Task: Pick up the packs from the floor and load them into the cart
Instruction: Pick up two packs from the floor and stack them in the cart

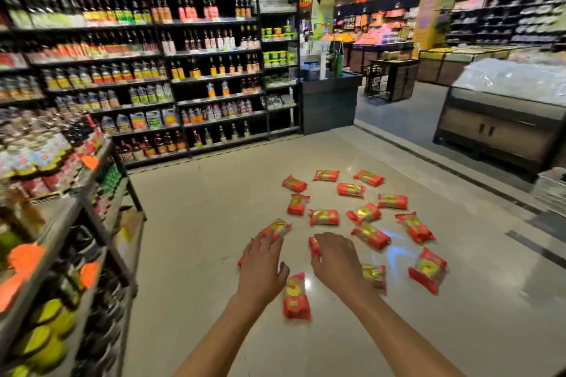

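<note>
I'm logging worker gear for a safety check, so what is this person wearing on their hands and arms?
Nothing visible: the left hand and right hand are bare, without gloves, rings, or a watch, and both forearms are uncovered, with no sleeves in view.

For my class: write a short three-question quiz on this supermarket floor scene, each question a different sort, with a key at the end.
1. True or false: the red plastic snack packs lie scattered on the pale glossy tiled floor, not stacked in a pile.
2. Multiple choice: the shelves of bottles stand (a) behind the person, (b) ahead and to the left, (c) to the right of the packs.
3. Short answer: which bare hand curls its fingers round a red pack?

Key
1. True.
2. b.
3. The right hand; the left hand reaches with straight fingers over other packs. No cart is in view.
</note>
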Demonstrator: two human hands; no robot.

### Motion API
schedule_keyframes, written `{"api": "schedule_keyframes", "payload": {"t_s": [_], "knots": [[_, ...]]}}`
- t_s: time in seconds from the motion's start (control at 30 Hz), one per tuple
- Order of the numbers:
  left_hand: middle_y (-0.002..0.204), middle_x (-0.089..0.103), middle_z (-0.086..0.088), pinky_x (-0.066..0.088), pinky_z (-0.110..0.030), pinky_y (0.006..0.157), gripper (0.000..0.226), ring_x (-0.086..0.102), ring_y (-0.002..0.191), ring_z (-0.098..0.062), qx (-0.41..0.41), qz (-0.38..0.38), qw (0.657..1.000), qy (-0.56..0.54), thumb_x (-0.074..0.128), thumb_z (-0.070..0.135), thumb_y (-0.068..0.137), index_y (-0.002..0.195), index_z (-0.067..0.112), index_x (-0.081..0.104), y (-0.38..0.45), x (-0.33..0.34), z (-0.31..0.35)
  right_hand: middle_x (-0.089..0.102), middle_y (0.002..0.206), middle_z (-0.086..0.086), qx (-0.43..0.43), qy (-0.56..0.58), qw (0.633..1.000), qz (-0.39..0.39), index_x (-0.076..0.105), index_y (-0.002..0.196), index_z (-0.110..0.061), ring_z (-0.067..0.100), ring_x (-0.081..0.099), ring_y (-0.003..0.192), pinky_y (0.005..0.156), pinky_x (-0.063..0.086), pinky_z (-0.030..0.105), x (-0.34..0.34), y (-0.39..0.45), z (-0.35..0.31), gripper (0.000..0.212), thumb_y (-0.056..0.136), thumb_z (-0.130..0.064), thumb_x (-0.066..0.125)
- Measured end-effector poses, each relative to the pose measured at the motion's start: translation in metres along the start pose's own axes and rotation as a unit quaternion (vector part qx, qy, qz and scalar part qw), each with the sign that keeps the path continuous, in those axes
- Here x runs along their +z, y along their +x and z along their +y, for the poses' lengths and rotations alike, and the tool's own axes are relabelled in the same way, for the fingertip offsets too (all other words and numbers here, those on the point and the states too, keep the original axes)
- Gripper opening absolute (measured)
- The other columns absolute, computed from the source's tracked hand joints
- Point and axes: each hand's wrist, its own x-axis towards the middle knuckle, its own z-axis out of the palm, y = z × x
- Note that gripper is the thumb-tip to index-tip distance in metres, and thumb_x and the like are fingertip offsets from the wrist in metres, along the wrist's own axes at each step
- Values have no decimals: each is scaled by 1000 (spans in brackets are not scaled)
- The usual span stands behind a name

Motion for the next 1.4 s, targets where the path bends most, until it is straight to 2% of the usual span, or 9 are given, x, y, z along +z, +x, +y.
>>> {"api": "schedule_keyframes", "payload": {"t_s": [0.2,0.37,0.5,0.67,0.87,1.07,1.17,1.3,1.4], "knots": [[159,37,-8,30,-47,116,66,33,146,-33,-11,-33,999,-14,54,35,84,148,20,44,74,31,-41,65,115,3,-7,-5,999,-40,61,121,-17,27,60,108,98,41,40,45,92,-11,39,85,-24,51],[134,63,-10,54,-46,92,62,62,119,-34,-9,-50,999,-1,67,33,66,126,17,64,149,59,-88,61,134,2,4,5,997,-73,52,141,-17,25,55,123,105,39,39,89,180,-18,53,90,-28,50],[125,68,-8,58,-44,85,60,68,110,-33,5,-54,998,22,78,35,57,114,19,69,212,65,-126,58,139,3,11,9,997,-82,44,149,-16,24,53,128,107,37,39,113,251,-29,59,91,-31,48],[147,51,-12,43,-49,106,58,50,133,-37,9,-63,998,18,63,35,78,133,15,59,291,93,-175,54,144,2,21,8,995,-101,47,144,-19,23,50,130,109,35,38,142,329,-41,52,94,-33,49],[158,39,-9,33,-48,115,61,36,144,-34,37,-99,994,4,54,36,84,143,19,49,392,129,-234,59,137,2,72,7,992,-107,51,139,-19,24,54,125,106,37,38,186,426,-56,47,93,-29,49],[134,63,-11,54,-46,90,60,63,116,-36,112,-119,986,-17,72,31,65,124,19,64,486,161,-285,57,140,1,151,31,983,-97,46,146,-19,24,50,130,108,34,36,213,508,-70,54,93,-29,51],[124,68,-10,58,-44,80,65,68,103,-34,133,-134,982,-23,75,31,60,122,19,64,524,180,-293,56,139,4,192,29,972,-133,45,146,-19,27,49,130,107,35,38,231,530,-60,55,93,-30,50],[125,65,-10,54,-45,85,66,63,110,-34,141,-170,974,-53,66,32,70,133,16,58,565,223,-299,54,142,2,243,39,954,-170,48,142,-19,27,44,134,113,30,40,258,559,-38,52,91,-30,51],[114,66,-9,52,-43,82,59,64,101,-32,120,-214,968,-50,58,35,73,128,13,60,592,274,-311,57,136,3,265,37,945,-187,50,139,-19,28,49,128,107,34,39,291,581,-10,51,88,-29,50]]}}
